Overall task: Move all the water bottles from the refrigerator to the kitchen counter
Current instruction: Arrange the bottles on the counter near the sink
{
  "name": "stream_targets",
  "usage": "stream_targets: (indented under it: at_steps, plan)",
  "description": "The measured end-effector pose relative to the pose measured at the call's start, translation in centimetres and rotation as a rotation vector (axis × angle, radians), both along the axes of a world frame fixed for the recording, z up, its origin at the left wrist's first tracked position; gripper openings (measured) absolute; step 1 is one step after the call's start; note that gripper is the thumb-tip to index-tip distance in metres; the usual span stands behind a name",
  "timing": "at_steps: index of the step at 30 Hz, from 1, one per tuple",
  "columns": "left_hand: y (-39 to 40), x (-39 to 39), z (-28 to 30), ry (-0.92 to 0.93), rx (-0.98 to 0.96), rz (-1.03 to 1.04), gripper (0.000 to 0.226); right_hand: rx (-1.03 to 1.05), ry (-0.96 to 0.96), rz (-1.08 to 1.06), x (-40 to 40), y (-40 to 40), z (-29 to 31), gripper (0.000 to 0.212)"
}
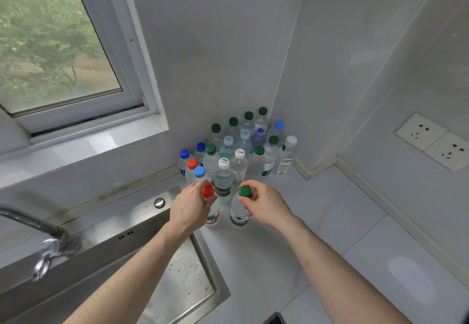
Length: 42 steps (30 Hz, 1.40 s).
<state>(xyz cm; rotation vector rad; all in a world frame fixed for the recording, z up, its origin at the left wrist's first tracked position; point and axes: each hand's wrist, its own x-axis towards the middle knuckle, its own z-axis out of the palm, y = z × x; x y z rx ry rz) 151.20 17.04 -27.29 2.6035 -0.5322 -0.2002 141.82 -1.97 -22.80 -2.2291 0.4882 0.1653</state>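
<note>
My left hand (pixel 189 207) grips the neck of a red-capped water bottle (pixel 212 213) standing upright on the white kitchen counter (pixel 317 222). Just to its right, my right hand (pixel 265 205) holds a green-capped water bottle (pixel 238 212) by the neck, also upright with its base on the counter. Right behind them a cluster of several clear water bottles (pixel 236 151) with green, blue, red and white caps fills the counter's back corner. The refrigerator is out of view.
A steel sink (pixel 182 280) lies at the lower left, its edge close to the red-capped bottle. A faucet (pixel 48 242) stands at the far left. A window (pixel 58 44) is above the sink. Wall sockets (pixel 434 141) sit on the right wall.
</note>
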Motion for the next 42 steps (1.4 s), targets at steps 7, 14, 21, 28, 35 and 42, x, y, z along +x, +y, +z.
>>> stream_targets:
  at_steps: [7, 14, 21, 28, 35, 42]
  plan:
    - [0.1, 0.1, 0.0, -0.028, -0.008, -0.012, 0.025, 0.03, 0.012, -0.014, 2.4, 0.9, -0.7, 0.022]
    - [0.1, 0.2, 0.3, -0.036, 0.003, -0.028, 0.029, 0.076, 0.04, -0.05, 3.4, 1.9, -2.1, 0.028]
    - [0.6, 0.0, 1.2, -0.014, 0.064, -0.057, 0.044, 0.072, 0.052, -0.075, 3.1, 2.5, -3.1, 0.052]
    - [1.8, -0.2, 2.6, -0.005, 0.036, -0.046, 0.031, 0.006, 0.041, -0.095, 1.6, 2.9, -2.2, 0.069]
    - [4.3, -2.8, 3.1, 0.115, -0.04, -0.128, 0.035, 0.064, 0.022, -0.167, -4.1, 3.4, -1.2, 0.068]
    - [4.1, -4.1, 2.2, 0.225, -0.011, -0.22, 0.053, 0.046, 0.049, -0.208, -10.1, 2.8, 0.0, 0.061]
